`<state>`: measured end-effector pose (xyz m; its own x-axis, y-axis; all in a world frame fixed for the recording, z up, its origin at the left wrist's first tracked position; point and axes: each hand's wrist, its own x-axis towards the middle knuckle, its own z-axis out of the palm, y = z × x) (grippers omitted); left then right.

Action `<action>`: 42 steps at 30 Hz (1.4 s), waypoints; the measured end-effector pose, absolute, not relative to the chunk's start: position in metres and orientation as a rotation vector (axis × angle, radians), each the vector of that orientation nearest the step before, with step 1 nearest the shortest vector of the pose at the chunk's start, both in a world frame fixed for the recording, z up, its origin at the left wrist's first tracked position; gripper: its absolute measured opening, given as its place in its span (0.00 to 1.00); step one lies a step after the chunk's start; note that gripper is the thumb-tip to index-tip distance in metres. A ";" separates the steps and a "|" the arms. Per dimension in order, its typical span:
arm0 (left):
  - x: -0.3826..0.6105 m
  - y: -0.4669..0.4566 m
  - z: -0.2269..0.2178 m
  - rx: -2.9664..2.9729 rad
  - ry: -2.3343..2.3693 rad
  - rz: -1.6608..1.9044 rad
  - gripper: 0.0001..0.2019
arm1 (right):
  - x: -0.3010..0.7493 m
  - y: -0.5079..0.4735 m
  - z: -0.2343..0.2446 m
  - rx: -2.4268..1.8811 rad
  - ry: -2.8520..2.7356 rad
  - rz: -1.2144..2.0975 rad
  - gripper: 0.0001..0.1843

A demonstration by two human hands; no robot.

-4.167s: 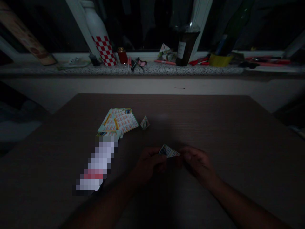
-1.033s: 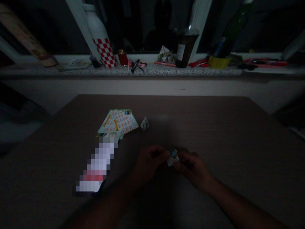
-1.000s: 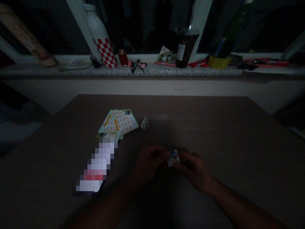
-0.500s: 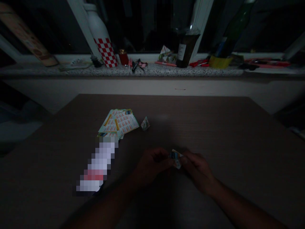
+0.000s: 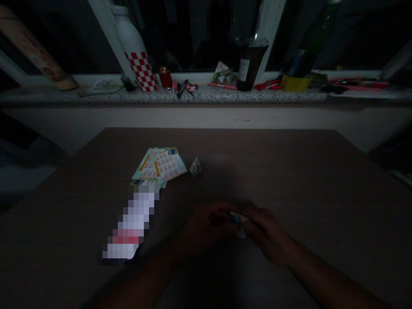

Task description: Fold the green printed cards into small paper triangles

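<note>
Between my two hands is a small piece of folded paper [image 5: 239,219], printed in blue, white and yellow. My left hand [image 5: 210,223] pinches its left side with thumb and fingers. On the other side my right hand [image 5: 265,229] grips it, fingers closed; part of the paper is hidden behind the fingertips. Beyond my hands, a small folded paper shape [image 5: 195,167] stands on the table. To its left lie several printed paper cards [image 5: 169,165], overlapping each other. A phone with a blurred, lit screen [image 5: 133,223] lies nearer, left of my left forearm.
The brown table [image 5: 273,154] reaches to the wall under a granite windowsill [image 5: 206,96]. On the sill stand a white bottle with red checks [image 5: 141,68], a small red jar [image 5: 165,78], a dark plastic cup [image 5: 247,68] and a green bottle [image 5: 313,43]. The room is dim.
Both hands have come slightly nearer to me with the folded paper, which has tilted and shows less of itself. The cards and the phone stay in place.
</note>
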<state>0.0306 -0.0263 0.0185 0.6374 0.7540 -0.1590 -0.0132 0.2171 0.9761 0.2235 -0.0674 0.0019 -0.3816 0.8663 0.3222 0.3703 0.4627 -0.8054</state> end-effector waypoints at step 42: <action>0.036 -0.035 0.021 2.080 0.870 0.680 0.17 | 0.205 -0.072 0.004 -1.188 -1.619 1.130 0.25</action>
